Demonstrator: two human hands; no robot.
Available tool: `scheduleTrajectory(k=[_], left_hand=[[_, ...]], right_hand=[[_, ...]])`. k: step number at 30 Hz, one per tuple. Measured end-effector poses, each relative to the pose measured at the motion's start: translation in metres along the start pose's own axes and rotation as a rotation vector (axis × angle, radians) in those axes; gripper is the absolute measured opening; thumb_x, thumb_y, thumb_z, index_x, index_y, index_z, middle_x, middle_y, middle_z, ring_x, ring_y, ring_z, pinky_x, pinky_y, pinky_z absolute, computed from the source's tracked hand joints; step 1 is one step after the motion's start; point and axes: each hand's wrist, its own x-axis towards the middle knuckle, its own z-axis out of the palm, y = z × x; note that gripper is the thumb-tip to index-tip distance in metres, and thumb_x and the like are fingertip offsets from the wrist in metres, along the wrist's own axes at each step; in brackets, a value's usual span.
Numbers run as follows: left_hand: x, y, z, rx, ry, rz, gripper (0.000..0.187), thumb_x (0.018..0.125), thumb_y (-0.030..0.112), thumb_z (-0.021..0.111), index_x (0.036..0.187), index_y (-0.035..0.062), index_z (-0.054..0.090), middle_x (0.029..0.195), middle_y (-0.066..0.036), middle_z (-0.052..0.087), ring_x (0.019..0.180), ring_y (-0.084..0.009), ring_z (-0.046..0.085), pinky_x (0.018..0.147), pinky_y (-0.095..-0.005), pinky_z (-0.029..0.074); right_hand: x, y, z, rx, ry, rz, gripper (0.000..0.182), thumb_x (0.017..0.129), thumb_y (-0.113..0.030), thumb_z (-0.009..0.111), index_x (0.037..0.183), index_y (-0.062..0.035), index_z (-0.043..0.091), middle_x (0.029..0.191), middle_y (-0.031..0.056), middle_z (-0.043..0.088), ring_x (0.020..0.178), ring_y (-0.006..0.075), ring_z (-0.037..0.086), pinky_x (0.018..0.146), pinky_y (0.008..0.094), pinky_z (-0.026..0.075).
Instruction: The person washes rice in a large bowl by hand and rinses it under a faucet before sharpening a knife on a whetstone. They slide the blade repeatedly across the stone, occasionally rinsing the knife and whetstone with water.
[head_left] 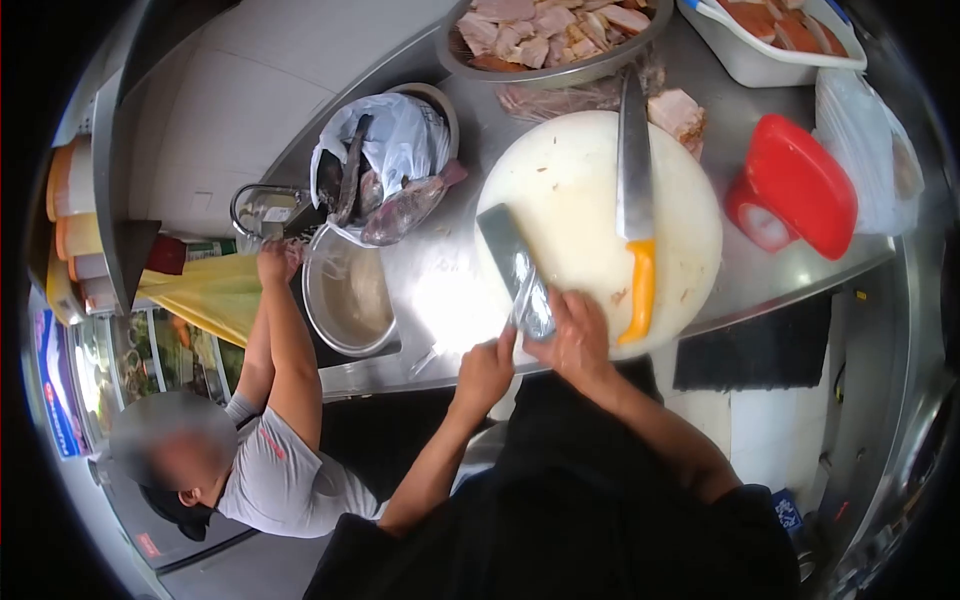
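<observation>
A grey-green sharpening stone [503, 232] lies at a slant on the left part of the round white cutting board [560, 165]. Clear plastic wrap [535, 310] covers its near end. My right hand [574, 338] is closed around that wrapped end, thumb underneath. Just to the left, my left hand [486, 374] pinches the edge of the plastic with its fingertips. A large knife [635, 190] with a yellow handle rests on the board to the right of the stone, handle toward me.
Behind the board are a metal bowl of sliced meat [560, 72], a loose meat piece [678, 118] and a white tub [760, 55]. A red scale [795, 190] stands right. Left are a bagged fish bowl [385, 165], a metal pot [350, 290] and a co-worker [290, 470] at a sink.
</observation>
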Motion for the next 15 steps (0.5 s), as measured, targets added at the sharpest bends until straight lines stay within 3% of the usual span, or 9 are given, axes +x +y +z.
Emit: scheduleTrajectory(k=[2, 4, 6, 9, 11, 14, 15], left_hand=[[0.017, 0.004, -0.012, 0.029, -0.096, -0.073, 0.059, 0.103, 0.047, 0.042, 0.094, -0.0019, 0.074, 0.088, -0.033, 0.066, 0.092, -0.0483, 0.066, 0.087, -0.0502, 0.052], [0.074, 0.017, -0.022, -0.038, 0.064, -0.076, 0.07, 0.102, 0.051, 0.04, 0.073, -0.0051, 0.069, 0.071, -0.031, 0.062, 0.077, -0.05, 0.064, 0.068, -0.0525, 0.052], [0.097, 0.028, -0.033, -0.05, 0.089, -0.107, 0.071, 0.102, 0.051, 0.039, 0.072, -0.0055, 0.069, 0.07, -0.032, 0.061, 0.075, -0.0501, 0.064, 0.067, -0.053, 0.052], [0.044, 0.009, -0.011, 0.075, -0.053, -0.035, 0.068, 0.103, 0.048, 0.038, 0.075, -0.0059, 0.07, 0.073, -0.033, 0.061, 0.077, -0.0501, 0.065, 0.069, -0.0529, 0.052], [-0.015, 0.009, 0.009, -0.109, 0.186, 0.143, 0.068, 0.103, 0.048, 0.04, 0.072, -0.005, 0.07, 0.072, -0.034, 0.061, 0.076, -0.0512, 0.064, 0.07, -0.0543, 0.051], [0.019, 0.015, -0.014, 0.017, -0.05, -0.115, 0.068, 0.102, 0.049, 0.041, 0.073, -0.0054, 0.07, 0.072, -0.034, 0.061, 0.078, -0.0513, 0.064, 0.071, -0.0536, 0.052], [0.052, 0.004, -0.01, -0.006, 0.009, -0.081, 0.068, 0.102, 0.049, 0.041, 0.073, -0.0055, 0.07, 0.071, -0.033, 0.061, 0.076, -0.0509, 0.064, 0.069, -0.0537, 0.052]], right_hand=[[0.002, -0.001, -0.004, 0.0, -0.004, -0.001, 0.074, 0.055, -0.028, 0.086, 0.117, 0.0031, 0.059, 0.094, 0.0123, 0.054, 0.089, 0.031, 0.056, 0.08, 0.0415, 0.048], [0.001, -0.003, -0.002, 0.006, -0.015, -0.017, 0.073, 0.055, -0.027, 0.086, 0.116, 0.0032, 0.059, 0.094, 0.0123, 0.054, 0.089, 0.031, 0.056, 0.08, 0.0415, 0.048], [0.002, -0.003, -0.002, 0.0, -0.001, -0.014, 0.072, 0.055, -0.027, 0.086, 0.115, 0.0033, 0.06, 0.094, 0.0125, 0.055, 0.088, 0.0311, 0.056, 0.079, 0.0416, 0.048], [0.003, -0.002, -0.001, -0.004, 0.033, -0.026, 0.071, 0.055, -0.028, 0.086, 0.114, 0.0028, 0.061, 0.093, 0.0128, 0.055, 0.087, 0.0312, 0.057, 0.08, 0.0417, 0.048], [0.002, -0.001, 0.0, -0.012, 0.045, -0.014, 0.072, 0.055, -0.027, 0.086, 0.115, 0.0026, 0.061, 0.094, 0.0128, 0.055, 0.088, 0.0314, 0.057, 0.08, 0.0415, 0.048], [0.004, -0.003, -0.004, -0.001, 0.02, -0.028, 0.072, 0.055, -0.027, 0.086, 0.116, 0.0021, 0.06, 0.094, 0.0125, 0.055, 0.088, 0.0313, 0.057, 0.08, 0.0414, 0.048], [0.002, -0.001, -0.001, 0.007, 0.021, -0.025, 0.073, 0.054, -0.026, 0.086, 0.116, 0.0015, 0.06, 0.095, 0.0122, 0.055, 0.089, 0.0311, 0.057, 0.081, 0.0414, 0.048]])
